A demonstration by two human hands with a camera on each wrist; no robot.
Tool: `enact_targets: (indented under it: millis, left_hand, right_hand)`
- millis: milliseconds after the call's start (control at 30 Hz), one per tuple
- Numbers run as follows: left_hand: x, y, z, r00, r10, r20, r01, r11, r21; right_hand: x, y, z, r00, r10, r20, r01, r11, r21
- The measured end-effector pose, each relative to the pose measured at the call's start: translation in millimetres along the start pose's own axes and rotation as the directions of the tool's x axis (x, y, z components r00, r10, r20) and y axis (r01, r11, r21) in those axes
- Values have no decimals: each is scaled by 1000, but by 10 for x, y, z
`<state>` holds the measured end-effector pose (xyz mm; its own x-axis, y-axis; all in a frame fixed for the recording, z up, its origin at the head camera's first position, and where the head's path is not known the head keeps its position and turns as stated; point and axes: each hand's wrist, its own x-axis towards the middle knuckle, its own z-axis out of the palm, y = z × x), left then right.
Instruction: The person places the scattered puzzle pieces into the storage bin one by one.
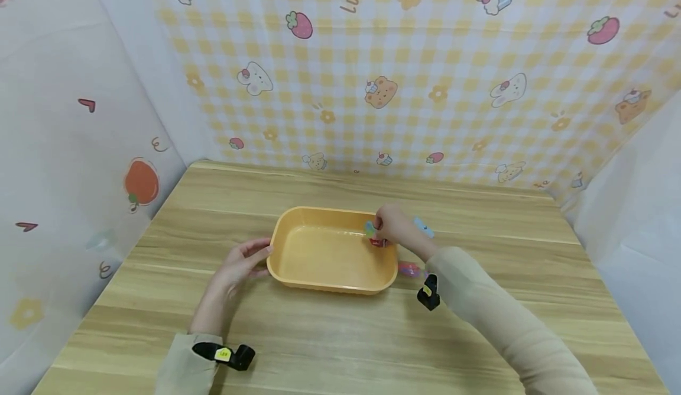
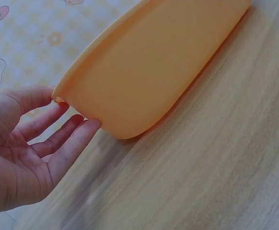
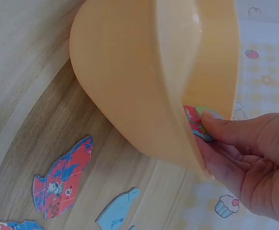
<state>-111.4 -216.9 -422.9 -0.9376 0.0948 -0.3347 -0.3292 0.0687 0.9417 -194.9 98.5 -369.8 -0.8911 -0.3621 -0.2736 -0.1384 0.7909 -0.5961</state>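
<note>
A yellow-orange plastic basin (image 1: 330,256) stands on the wooden table. My left hand (image 1: 242,262) holds its left end, with thumb and fingertips against the rim and outer wall. At the opposite end, my right hand (image 1: 396,226) reaches over the rim and pinches flat printed pieces that look like puzzle pieces. Red and green parts of these puzzle pieces (image 3: 195,123) show between thumb and fingers in the right wrist view; how many there are, I cannot tell. The fingers partly cover them.
Right of the basin, a red-and-blue puzzle piece (image 3: 65,179) and a light blue one (image 3: 118,209) lie on the table (image 1: 330,336). Part of another piece (image 3: 19,225) shows at the frame's edge. A patterned cloth (image 1: 340,87) hangs behind the table.
</note>
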Motion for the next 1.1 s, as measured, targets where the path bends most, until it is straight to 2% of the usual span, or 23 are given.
enact_targets:
  millis: [100, 367, 600, 700, 900, 1100]
  left_hand:
    - [3, -9, 3, 1000, -2, 3, 2, 1000, -7]
    - [6, -13, 7, 1000, -11, -1, 11, 1000, -9]
    - [3, 4, 4, 1000, 1, 1, -1, 1000, -9]
    - [4, -1, 6, 1000, 6, 3, -6, 1000, 6]
    - [12, -24, 8, 1000, 9, 4, -9, 1000, 0]
    - [10, -35, 6, 1000, -2, 9, 2, 1000, 3]
  right_hand:
    - [26, -11, 51, 1000, 9, -4, -9, 1000, -22]
    - [64, -33, 120, 997, 24, 79, -16, 995, -97]
    - [117, -85, 125, 983, 69, 170, -27, 971, -239]
    - [141, -104, 145, 980, 86, 177, -32, 957, -287]
    - [165, -122, 186, 975, 136, 176, -79, 951, -300]
    - [167, -124, 217, 985, 70, 157, -10, 935, -355]
